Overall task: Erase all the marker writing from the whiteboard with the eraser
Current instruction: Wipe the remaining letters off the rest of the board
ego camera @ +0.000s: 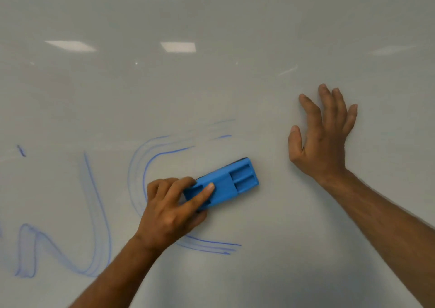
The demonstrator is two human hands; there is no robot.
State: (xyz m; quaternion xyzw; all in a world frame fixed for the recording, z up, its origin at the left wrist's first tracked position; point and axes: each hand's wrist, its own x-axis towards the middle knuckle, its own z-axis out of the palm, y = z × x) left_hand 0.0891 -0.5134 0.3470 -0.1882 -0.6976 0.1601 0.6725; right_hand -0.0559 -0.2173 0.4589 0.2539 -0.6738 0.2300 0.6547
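Our left hand (pixel 171 211) sat closest to the lens, its forearm rising from the bottom edge, and it gripped the blue eraser (pixel 223 185) by its near end, fingers curled over the top and the forefinger laid along the moulded back. We held the eraser flat against the whiteboard (pixel 259 37), tilted so its free end pointed up and to the right, in the lower middle of the view. It lay inside the curve of a smeared blue C-shaped stroke (pixel 141 166), whose upper arm trailed off in faint streaks towards the right and whose lower arm (pixel 211 246) ran out just past our wrist. Further left we saw a blurred zigzag of blue marker (pixel 96 213), half rubbed, and above it a short dark dash (pixel 21 150). Our right hand (pixel 322 138) rested well apart from the eraser on bare board, palm to the surface, fingers spread and straight, holding nothing. Ceiling lights (pixel 179 46) showed as pale reflections higher up the board.
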